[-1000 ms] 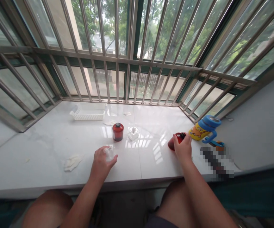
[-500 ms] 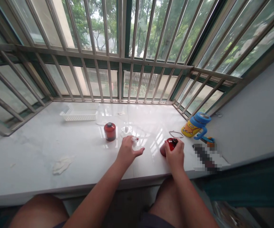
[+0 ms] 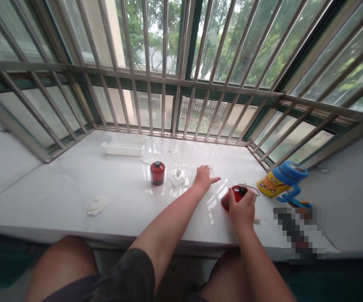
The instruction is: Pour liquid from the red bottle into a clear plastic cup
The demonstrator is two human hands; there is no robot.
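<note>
My right hand (image 3: 243, 209) is closed around a red translucent bottle (image 3: 227, 200), which leans over with its dark neck towards the upper right. My left hand (image 3: 203, 178) reaches over the counter, thumb stretched out to the right. Between its thumb and curled fingers shows a small clear plastic piece (image 3: 211, 171), partly hidden and hard to tell from the glossy surface. Left of that hand stands a second red bottle (image 3: 157, 174), upright with a dark top. Between them lies a small white tissue pack (image 3: 178, 178).
A white plastic basket (image 3: 123, 149) sits at the back left. Crumpled white tissue (image 3: 97, 206) lies front left. A blue and yellow mug (image 3: 278, 180) stands at the right, with a thin loop (image 3: 252, 187) beside it. Metal bars (image 3: 169, 82) line the window behind the white counter (image 3: 131, 214).
My left hand has moved forward and to the right, away from the tissue pack. My right hand keeps its hold on the tilted bottle. The view has turned slightly left.
</note>
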